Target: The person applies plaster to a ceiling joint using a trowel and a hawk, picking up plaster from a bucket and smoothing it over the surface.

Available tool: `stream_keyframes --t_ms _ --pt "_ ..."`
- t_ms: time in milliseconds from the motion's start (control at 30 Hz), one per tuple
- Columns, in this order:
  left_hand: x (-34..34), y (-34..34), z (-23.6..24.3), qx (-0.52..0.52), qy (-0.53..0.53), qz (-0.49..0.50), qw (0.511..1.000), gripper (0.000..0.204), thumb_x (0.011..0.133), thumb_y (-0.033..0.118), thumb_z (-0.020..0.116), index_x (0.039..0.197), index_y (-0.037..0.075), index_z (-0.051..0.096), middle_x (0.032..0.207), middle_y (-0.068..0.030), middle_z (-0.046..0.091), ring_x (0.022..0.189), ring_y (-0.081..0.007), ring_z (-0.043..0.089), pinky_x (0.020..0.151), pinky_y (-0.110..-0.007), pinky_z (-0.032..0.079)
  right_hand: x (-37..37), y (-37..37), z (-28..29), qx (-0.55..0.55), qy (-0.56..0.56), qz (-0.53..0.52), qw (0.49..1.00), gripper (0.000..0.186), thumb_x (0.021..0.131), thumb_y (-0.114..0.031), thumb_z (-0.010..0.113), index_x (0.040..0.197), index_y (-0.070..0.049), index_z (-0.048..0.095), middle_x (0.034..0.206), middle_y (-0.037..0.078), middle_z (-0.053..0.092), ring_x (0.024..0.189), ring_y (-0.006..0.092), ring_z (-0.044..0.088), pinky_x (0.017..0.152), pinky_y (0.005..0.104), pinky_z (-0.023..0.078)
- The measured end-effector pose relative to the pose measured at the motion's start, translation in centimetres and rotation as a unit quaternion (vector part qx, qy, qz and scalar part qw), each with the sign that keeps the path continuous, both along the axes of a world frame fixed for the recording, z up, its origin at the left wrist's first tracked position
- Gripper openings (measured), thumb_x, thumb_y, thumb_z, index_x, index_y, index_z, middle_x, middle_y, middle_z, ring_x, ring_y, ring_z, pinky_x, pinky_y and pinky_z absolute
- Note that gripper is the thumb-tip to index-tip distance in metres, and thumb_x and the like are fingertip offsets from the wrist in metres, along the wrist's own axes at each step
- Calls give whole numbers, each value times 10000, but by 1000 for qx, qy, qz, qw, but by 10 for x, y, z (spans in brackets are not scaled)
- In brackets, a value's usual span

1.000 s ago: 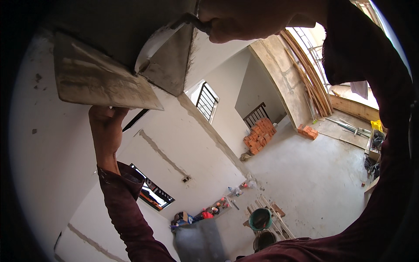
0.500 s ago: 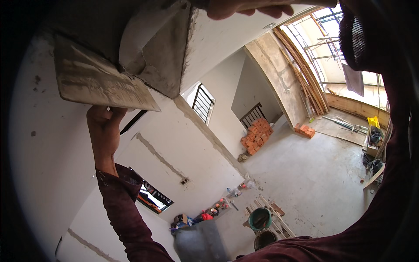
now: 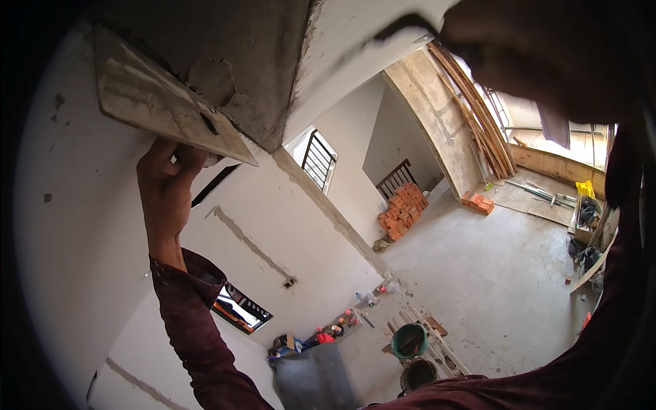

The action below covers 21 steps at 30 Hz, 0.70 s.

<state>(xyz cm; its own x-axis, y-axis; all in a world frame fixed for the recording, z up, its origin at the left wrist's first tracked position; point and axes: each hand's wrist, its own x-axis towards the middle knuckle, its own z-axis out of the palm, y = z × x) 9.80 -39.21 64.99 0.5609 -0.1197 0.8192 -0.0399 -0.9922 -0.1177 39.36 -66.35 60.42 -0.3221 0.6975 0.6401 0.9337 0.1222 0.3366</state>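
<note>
My left hand (image 3: 168, 188) is raised and closed under a flat plastering hawk (image 3: 147, 92), whose face is smeared with grey mortar. The hawk is tilted close beneath a dark grey plastered surface (image 3: 266, 61) overhead. A rough patch of mortar (image 3: 213, 80) shows on that surface beside the hawk's edge. At the upper right, my right hand (image 3: 512, 58) is a dark, blurred shape, closed on a trowel. Only the trowel's curved dark neck (image 3: 410, 24) stands out, near the white wall; its blade is smeared by motion.
Far below, a green bucket (image 3: 408, 340) and a dark bucket (image 3: 418, 374) stand by planks. A brick pile (image 3: 403, 212) leans at the far wall. Long timber strips (image 3: 471, 109) stand beside the bright opening. Boards and bags (image 3: 584, 232) lie along the right side.
My right hand has swung right and down, drawing the trowel away from the overhead surface and uncovering the mortar patch. The left hand and hawk have shifted slightly, with the hawk tilting more steeply.
</note>
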Motion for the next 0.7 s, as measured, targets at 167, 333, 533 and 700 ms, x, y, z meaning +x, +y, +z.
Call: stream_keyframes --t_ms 167,333,533,700 --pt "-10 11 8 21 23 50 998 367 920 104 695 1254 -29 627 1058 -25 645 879 -99 545 825 -249 467 -6 -6 -3 0 -6 -7 1000 264 956 -216 554 912 38 613 846 171 655 833 315 655 784 428 525" --pt "-4 9 8 24 26 38 999 486 920 123 700 1378 19 575 1176 -56 670 989 -125 605 858 -276 507 -17 -14 -9 8 -9 -36 999 254 957 -216 558 921 30 612 847 160 654 837 305 657 787 422 528" --pt "-4 8 4 27 25 11 999 483 913 128 699 1373 34 587 1205 -82 680 1061 -149 623 898 -307 514 -24 -20 -18 20 -16 -52 998 243 958 -217 564 932 20 610 848 146 654 841 293 659 791 416 532" --pt "-6 3 8 55 9 56 997 477 899 104 690 1356 12 592 1179 -82 689 1035 -148 628 901 -306 506 -25 -24 -31 60 -33 -53 996 234 959 -217 568 941 12 608 849 134 654 844 283 661 794 411 535"
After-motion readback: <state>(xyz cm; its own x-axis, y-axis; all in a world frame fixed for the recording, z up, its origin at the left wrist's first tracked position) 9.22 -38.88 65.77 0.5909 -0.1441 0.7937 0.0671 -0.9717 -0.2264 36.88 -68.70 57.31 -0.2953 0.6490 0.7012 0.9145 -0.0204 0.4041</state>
